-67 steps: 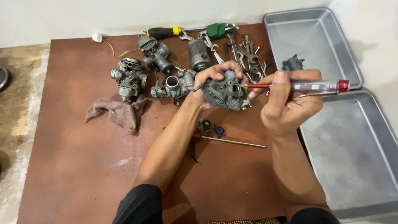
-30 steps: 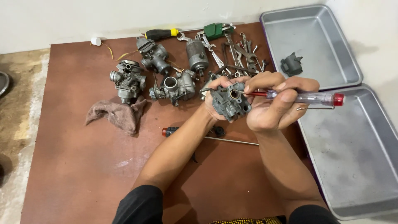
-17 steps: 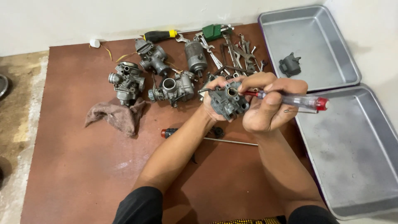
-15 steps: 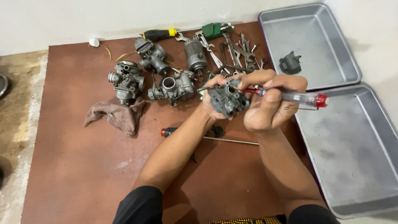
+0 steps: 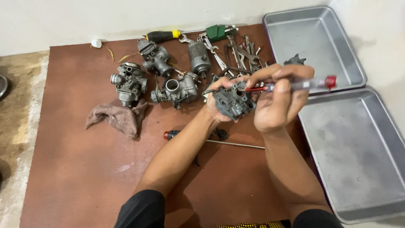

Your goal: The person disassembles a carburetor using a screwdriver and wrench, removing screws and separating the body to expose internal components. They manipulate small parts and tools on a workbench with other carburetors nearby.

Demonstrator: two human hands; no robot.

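Fingers [image 5: 276,78] of our right hand [image 5: 278,101] pinch the screwdriver [image 5: 295,85]; our left hand [image 5: 217,99] grips the carburetor [image 5: 233,101] (steadying it) above the desk [image 5: 76,169].

Two hands up at centre frame, left [image 5: 219,99] and right [image 5: 276,101]. Four carburettor bodies: one held [image 5: 232,101], three on the counter at upper centre [image 5: 128,82] [image 5: 154,57] [image 5: 177,89]. Two metal trays on the right [image 5: 354,63] [image 5: 379,185]. One brown rag, left [image 5: 116,118]. Three screwdrivers: red-capped [image 5: 303,84], yellow-black [image 5: 162,36], red-handled [image 5: 211,140].
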